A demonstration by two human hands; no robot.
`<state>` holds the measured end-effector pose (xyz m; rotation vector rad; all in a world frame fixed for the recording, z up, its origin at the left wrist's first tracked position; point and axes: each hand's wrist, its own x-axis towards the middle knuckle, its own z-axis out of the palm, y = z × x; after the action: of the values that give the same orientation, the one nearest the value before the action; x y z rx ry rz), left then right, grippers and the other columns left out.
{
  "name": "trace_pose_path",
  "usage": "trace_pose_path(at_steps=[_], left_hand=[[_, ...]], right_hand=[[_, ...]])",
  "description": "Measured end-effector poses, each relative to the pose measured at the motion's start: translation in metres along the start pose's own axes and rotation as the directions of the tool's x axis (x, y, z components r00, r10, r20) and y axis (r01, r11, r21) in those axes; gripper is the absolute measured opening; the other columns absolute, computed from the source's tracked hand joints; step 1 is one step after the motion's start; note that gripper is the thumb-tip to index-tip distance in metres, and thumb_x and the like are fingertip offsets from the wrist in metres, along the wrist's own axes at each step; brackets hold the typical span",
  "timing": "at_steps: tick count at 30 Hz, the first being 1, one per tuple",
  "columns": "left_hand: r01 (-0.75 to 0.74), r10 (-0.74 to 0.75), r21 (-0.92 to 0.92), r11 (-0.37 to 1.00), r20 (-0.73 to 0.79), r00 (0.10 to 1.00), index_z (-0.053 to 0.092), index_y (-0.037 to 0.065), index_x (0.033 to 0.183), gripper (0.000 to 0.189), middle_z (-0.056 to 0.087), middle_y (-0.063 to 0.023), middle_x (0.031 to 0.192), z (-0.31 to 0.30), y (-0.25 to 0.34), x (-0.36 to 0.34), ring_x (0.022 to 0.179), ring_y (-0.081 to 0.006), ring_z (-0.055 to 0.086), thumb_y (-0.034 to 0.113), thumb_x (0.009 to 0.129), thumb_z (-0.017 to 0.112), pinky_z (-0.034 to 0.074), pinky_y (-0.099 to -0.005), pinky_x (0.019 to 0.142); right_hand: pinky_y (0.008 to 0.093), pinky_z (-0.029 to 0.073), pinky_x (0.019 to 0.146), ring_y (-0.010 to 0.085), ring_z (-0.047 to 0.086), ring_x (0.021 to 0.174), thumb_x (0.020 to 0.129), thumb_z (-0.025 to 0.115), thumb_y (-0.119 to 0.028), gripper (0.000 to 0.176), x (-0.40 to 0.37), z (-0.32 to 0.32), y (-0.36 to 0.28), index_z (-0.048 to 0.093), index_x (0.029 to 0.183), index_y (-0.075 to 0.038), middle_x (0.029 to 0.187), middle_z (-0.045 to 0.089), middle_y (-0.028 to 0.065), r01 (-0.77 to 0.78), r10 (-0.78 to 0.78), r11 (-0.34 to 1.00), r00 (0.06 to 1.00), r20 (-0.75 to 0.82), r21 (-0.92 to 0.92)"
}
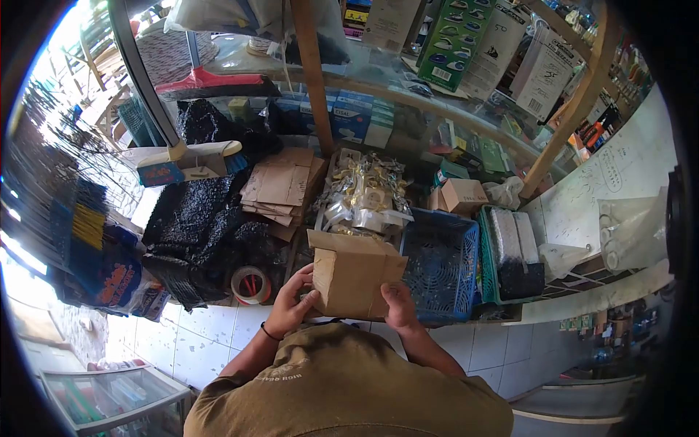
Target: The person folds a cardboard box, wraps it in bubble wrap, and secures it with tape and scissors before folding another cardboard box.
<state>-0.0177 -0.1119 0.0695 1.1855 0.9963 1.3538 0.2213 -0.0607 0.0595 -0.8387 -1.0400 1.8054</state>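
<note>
A brown cardboard box (360,280) is held up between my two hands, close to my chest, with flaps sticking out along its upper edge. My left hand (293,300) grips the lower left corner, its thumb on the near side. On the right side of the box, my right hand (398,304) presses with thumb and fingers; some of those fingers are behind the cardboard. Just beyond the box sits a tray heaped with shiny metal pieces (368,191), many in clear plastic. The box hides the near end of that heap.
Right of the heap is a blue plastic basket (437,255), then a green basket (489,280) with wrapped packs. To the left lie flattened cardboard pieces (280,182), black bubble wrap (193,218) and a tape roll (250,285). A wooden post (313,80) stands behind.
</note>
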Motion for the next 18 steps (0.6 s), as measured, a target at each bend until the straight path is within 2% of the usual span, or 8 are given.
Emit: trace_pose_path(at_steps=[2, 4, 7, 10, 11, 13, 16, 18], left_hand=[[-0.007, 0.007, 0.000, 1.000, 0.003, 1.000, 0.051, -0.003, 0.110, 0.027, 0.036, -0.0152, 0.139, 0.001, 0.000, 0.001, 0.112, -0.0168, 0.048, 0.014, 0.089, 0.056, 0.038, -0.0311, 0.094], [0.045, -0.047, -0.025, 0.999, -0.079, 0.996, 0.046, -0.002, 0.117, 0.031, 0.044, -0.0137, 0.131, 0.006, 0.003, 0.000, 0.107, -0.0157, 0.050, 0.013, 0.091, 0.053, 0.040, -0.0303, 0.090], [0.106, -0.095, 0.125, 0.986, -0.093, 0.991, 0.041, 0.000, 0.121, 0.033, 0.051, -0.0114, 0.120, 0.002, 0.001, -0.002, 0.104, -0.0149, 0.051, 0.012, 0.092, 0.050, 0.041, -0.0290, 0.088], [0.060, -0.046, 0.161, 0.985, -0.090, 0.995, 0.039, 0.001, 0.123, 0.034, 0.054, -0.0096, 0.109, 0.005, 0.006, -0.003, 0.101, -0.0148, 0.052, 0.013, 0.093, 0.050, 0.042, -0.0290, 0.086], [0.063, -0.049, 0.160, 0.985, -0.089, 0.995, 0.039, 0.001, 0.123, 0.034, 0.054, -0.0096, 0.109, 0.006, 0.005, -0.003, 0.101, -0.0148, 0.052, 0.013, 0.093, 0.050, 0.042, -0.0290, 0.086], [0.029, -0.017, 0.116, 0.993, -0.099, 0.995, 0.038, 0.000, 0.123, 0.034, 0.052, -0.0130, 0.119, 0.008, 0.004, -0.004, 0.105, -0.0155, 0.052, 0.012, 0.093, 0.050, 0.042, -0.0289, 0.086], [-0.055, 0.043, -0.077, 0.996, -0.145, 0.988, 0.040, -0.001, 0.121, 0.032, 0.045, -0.0166, 0.131, 0.016, 0.004, -0.001, 0.112, -0.0174, 0.049, 0.011, 0.093, 0.048, 0.041, -0.0288, 0.088], [0.014, -0.016, -0.028, 0.999, -0.076, 0.997, 0.040, 0.000, 0.120, 0.029, 0.042, -0.0151, 0.134, 0.010, 0.010, -0.001, 0.118, -0.0177, 0.044, 0.011, 0.094, 0.046, 0.037, -0.0295, 0.094]], right_hand=[[0.0321, 0.042, 0.091, 0.0175, 0.054, 0.106, 0.091, 0.053, -0.024, 0.037, 0.001, 0.001, 0.006, 0.051, 0.119, 0.000, 0.114, 0.058, 0.0074, -0.009, 0.008, 0.999, 1.000, 0.012, 0.041], [0.0313, 0.040, 0.092, 0.0173, 0.053, 0.106, 0.093, 0.049, -0.026, 0.038, 0.002, -0.007, 0.024, 0.048, 0.122, 0.000, 0.115, 0.056, 0.0075, 0.027, -0.048, 0.983, 0.993, -0.109, -0.183], [0.0281, 0.037, 0.093, 0.0130, 0.049, 0.103, 0.095, 0.048, -0.029, 0.039, 0.004, 0.023, 0.002, 0.047, 0.122, -0.001, 0.109, 0.055, 0.0031, 0.114, -0.118, 0.991, 0.992, -0.050, -0.074], [0.0278, 0.035, 0.092, 0.0128, 0.046, 0.103, 0.096, 0.045, -0.032, 0.042, 0.007, 0.030, 0.004, 0.039, 0.125, -0.002, 0.108, 0.051, 0.0024, 0.196, -0.208, 0.972, 0.974, -0.092, -0.132], [0.0278, 0.035, 0.092, 0.0128, 0.046, 0.103, 0.096, 0.045, -0.032, 0.042, 0.009, 0.029, 0.004, 0.039, 0.125, -0.002, 0.108, 0.051, 0.0024, 0.193, -0.206, 0.972, 0.974, -0.094, -0.132], [0.0283, 0.034, 0.092, 0.0127, 0.044, 0.102, 0.096, 0.045, -0.033, 0.043, 0.014, 0.024, 0.006, 0.035, 0.125, -0.003, 0.108, 0.048, 0.0041, 0.306, -0.323, 0.887, 0.946, 0.010, -0.347], [0.0295, 0.035, 0.091, 0.0134, 0.043, 0.102, 0.096, 0.044, -0.034, 0.043, 0.014, 0.033, -0.004, 0.034, 0.124, -0.003, 0.110, 0.047, 0.0069, 0.299, -0.295, 0.906, 0.954, 0.061, -0.301], [0.0296, 0.035, 0.090, 0.0134, 0.044, 0.101, 0.096, 0.044, -0.034, 0.042, 0.016, 0.034, -0.002, 0.034, 0.124, -0.003, 0.109, 0.047, 0.0071, 0.293, -0.289, 0.901, 0.955, 0.062, -0.320]])
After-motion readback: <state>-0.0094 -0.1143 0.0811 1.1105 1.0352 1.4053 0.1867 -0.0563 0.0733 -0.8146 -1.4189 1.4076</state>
